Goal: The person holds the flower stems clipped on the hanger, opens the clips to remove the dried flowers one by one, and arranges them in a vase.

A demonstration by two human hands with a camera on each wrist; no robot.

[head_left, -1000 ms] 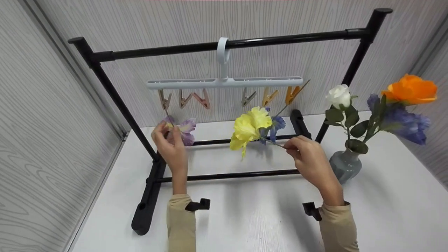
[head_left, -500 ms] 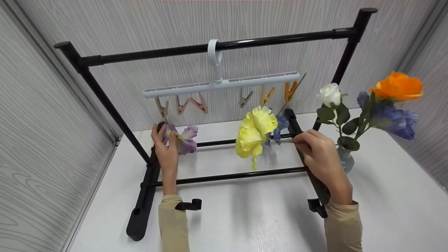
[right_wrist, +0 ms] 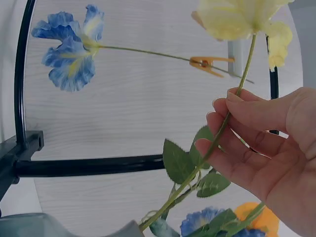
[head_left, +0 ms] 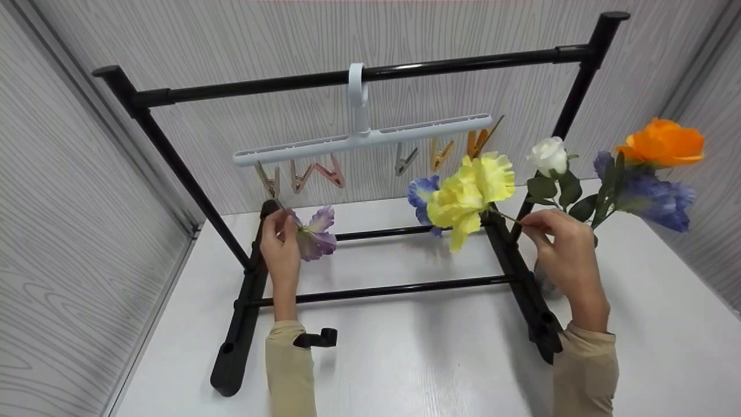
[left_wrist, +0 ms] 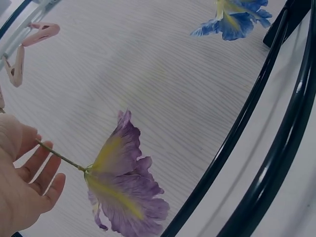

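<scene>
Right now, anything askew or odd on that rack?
Yes: the white clip hanger hangs tilted, its left end lower than its right. Flowers hang head-down from its pegs: a blue flower from the orange peg, a purple flower at the left. The right hand pinches a yellow flower by its stem.

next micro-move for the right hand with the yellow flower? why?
Probably raise the yellow flower so its stem end meets a free clip on the white hanger. The right hand pinches the stem below the hanger; the blue flower hangs from the orange clip, and the left hand is at the purple flower.
</scene>
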